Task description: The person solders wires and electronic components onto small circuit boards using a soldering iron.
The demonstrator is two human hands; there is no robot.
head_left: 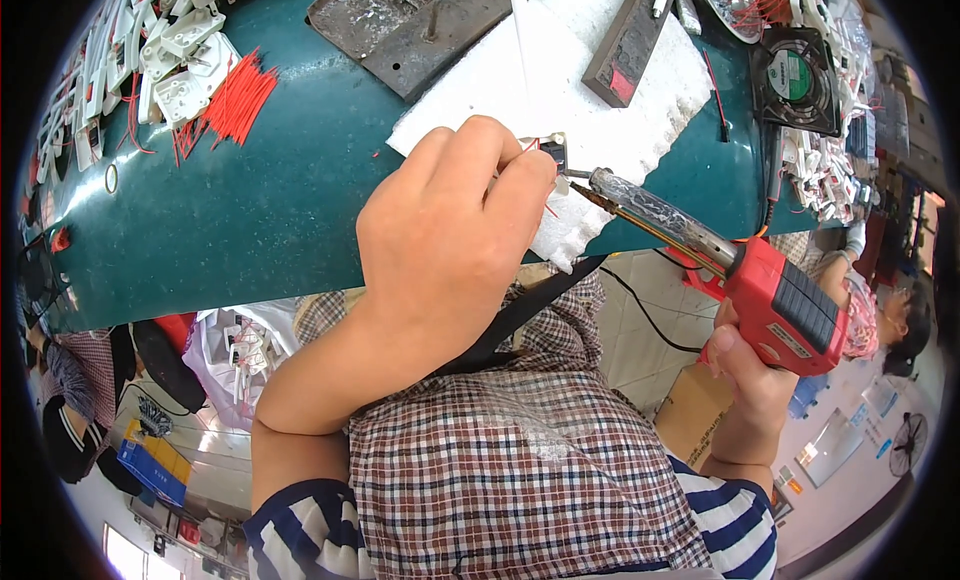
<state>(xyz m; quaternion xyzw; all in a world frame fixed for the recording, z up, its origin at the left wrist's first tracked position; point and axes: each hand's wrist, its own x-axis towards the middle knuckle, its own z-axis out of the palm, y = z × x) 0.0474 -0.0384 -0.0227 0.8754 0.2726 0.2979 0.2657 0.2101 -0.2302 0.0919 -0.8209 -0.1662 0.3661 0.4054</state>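
Landmark: the white foam sheet [650, 130], lying on the green desk [270, 210].
Left hand [440, 220]: over the foam sheet's near left part, fingertips pinched on a small part.
Small part [553, 155]: a black piece with white beside it, above the foam sheet's near portion; the fingers hide much of it, so its full shape is hard to tell.
Right hand [752, 365]: nearer the body than the foam sheet and off to its right, wrapped around the handle of a soldering gun.
Soldering gun [785, 300]: red with black ribbing, its barrel slanting toward the foam sheet; the tip is right by the small part, though whether they touch I cannot tell.
Dark bar [635, 45]: resting on the foam sheet's far right portion, red patch at its near end.
Metal tray [370, 25]: just beyond the foam sheet's left edge.
Red wires [240, 95]: a bundle well left of the foam sheet, next to white plastic pieces [185, 95].
Square fan [797, 80]: black, green-centred, right of the foam sheet.
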